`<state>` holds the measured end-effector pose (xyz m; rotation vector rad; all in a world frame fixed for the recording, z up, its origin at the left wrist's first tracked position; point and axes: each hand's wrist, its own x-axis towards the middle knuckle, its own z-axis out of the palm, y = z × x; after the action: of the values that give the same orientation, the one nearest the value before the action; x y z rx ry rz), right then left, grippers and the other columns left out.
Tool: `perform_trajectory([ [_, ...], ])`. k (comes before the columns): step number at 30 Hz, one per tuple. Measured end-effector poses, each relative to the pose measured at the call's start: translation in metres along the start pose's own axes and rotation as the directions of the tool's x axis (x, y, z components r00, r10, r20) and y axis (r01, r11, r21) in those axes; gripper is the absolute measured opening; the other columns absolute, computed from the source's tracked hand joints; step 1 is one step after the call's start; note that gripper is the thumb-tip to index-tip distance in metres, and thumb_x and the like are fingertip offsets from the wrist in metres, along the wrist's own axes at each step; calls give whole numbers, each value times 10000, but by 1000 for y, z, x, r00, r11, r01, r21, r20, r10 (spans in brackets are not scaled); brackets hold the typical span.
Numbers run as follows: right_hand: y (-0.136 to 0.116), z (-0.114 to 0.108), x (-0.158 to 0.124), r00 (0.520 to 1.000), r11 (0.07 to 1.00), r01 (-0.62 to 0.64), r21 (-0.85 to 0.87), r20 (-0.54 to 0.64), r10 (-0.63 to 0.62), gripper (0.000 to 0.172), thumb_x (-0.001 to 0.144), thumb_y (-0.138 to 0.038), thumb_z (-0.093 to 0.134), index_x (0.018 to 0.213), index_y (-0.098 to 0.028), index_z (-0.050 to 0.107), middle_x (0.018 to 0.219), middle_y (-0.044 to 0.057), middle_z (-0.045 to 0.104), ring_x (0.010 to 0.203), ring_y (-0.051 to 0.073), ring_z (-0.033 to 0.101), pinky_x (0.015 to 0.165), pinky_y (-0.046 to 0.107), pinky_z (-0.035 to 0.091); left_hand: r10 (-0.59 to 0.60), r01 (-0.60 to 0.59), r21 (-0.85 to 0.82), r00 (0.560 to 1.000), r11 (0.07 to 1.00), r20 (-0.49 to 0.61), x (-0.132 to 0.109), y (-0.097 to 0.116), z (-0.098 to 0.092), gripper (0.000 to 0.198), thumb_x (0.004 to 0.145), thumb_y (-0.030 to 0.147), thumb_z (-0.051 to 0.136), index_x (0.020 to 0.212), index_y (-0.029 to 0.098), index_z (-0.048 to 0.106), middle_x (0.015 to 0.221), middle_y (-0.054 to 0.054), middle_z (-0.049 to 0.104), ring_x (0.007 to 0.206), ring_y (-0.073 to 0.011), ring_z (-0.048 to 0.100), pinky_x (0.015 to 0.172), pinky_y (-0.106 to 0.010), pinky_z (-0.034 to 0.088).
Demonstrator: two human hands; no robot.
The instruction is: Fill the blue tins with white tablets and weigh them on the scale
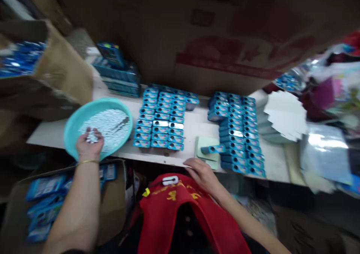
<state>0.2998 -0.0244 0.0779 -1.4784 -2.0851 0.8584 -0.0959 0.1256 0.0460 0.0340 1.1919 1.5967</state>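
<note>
My left hand [90,143] is palm up inside a turquoise basin [70,113], fingers curled round a handful of small white pieces [92,137]. More loose white pieces [109,120] cover the bottom of the basin, and a dark, slim tool like tweezers [120,125] lies on them. At the table's front edge rests my right hand [201,171], its fingers stretched out and seemingly holding nothing. Just beyond it is a pale green pad [198,149], with a single small blue box [213,149] lying across it and reaching the right-hand block of boxes.
Rows of blue boxes [161,122] stand left of the pad, and another block [234,134] stands right. Stacked white cards [285,115] are farther right. A large cardboard carton [197,32] walls off the back. Open cartons [64,66] with blue packs sit left and below.
</note>
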Motion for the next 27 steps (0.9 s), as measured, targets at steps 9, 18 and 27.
perform_trajectory([
  [9,-7,5,6,947,951,308,9,95,-308,267,882,-255,348,1071,-181,522,993,43,582,935,144,519,859,254,414,-453,444,95,884,891,115,-141,-143,39,233,845,264,368,683,170,508,678,-21,583,582,-86,541,489,-188,490],
  [18,29,25,-17,972,920,230,-318,116,-203,239,821,-108,377,1008,-51,514,1061,142,531,1004,245,463,836,368,419,-733,674,321,671,665,108,-214,-245,56,213,798,239,402,745,186,601,838,-48,657,931,-191,586,810,-357,480],
  [27,64,-5,-31,996,993,94,-74,-2,-95,126,789,-145,483,872,-155,578,917,58,578,829,141,526,722,245,456,-777,684,416,622,599,96,-219,-266,84,184,801,175,419,700,135,567,646,-44,606,641,-129,603,671,-265,511],
])
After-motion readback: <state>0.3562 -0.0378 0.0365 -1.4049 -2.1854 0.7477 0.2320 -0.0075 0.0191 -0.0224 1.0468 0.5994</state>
